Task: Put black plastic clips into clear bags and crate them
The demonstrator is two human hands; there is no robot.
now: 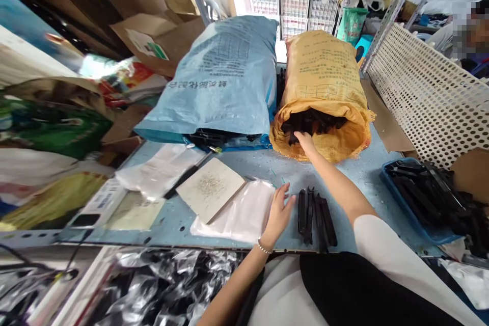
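Note:
My right hand reaches into the mouth of a yellow woven sack that lies on its side and is filled with black plastic parts; its fingers are hidden among the parts. My left hand rests with fingers spread on the edge of a clear plastic bag on the blue table. Right beside that hand lies a small row of black plastic strips.
A blue woven sack lies left of the yellow one. A beige board and papers sit left of the clear bag. A blue tray of black parts stands at right under a perforated panel. Another person sits at the far right.

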